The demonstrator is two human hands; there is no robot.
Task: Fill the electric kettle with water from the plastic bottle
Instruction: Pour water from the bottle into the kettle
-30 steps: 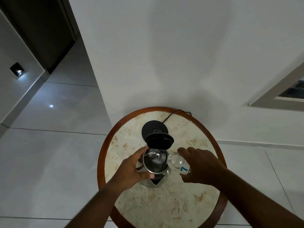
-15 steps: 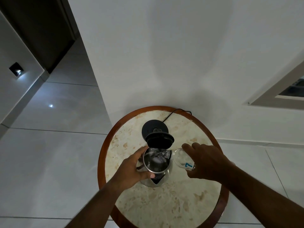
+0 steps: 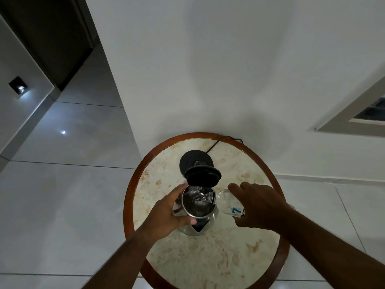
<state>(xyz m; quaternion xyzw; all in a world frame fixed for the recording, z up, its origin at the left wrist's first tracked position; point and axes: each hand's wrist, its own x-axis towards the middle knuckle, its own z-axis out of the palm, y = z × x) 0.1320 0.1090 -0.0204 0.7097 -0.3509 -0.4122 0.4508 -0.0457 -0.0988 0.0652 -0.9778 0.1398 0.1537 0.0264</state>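
A steel electric kettle [image 3: 198, 205] stands on the round marble table [image 3: 208, 257] with its black lid [image 3: 203, 176] swung up and open. My left hand [image 3: 166, 215] grips the kettle's left side, thumb on the front rim. My right hand [image 3: 256, 205] holds a clear plastic bottle [image 3: 226, 202] with a blue-and-white label, tipped on its side, its neck over the kettle's right rim. Water glints inside the kettle. Most of the bottle's body is hidden under my fingers.
The kettle's black round base [image 3: 195, 161] lies just behind it, its cord [image 3: 220, 141] running off the table's far edge to the wall. The table has a raised wooden rim [image 3: 128, 201]. White wall stands behind; tiled floor surrounds the table.
My right hand has drifted slightly right and up, tipping the bottle flatter with its neck still at the kettle's rim. My left hand and the kettle have stayed in place.
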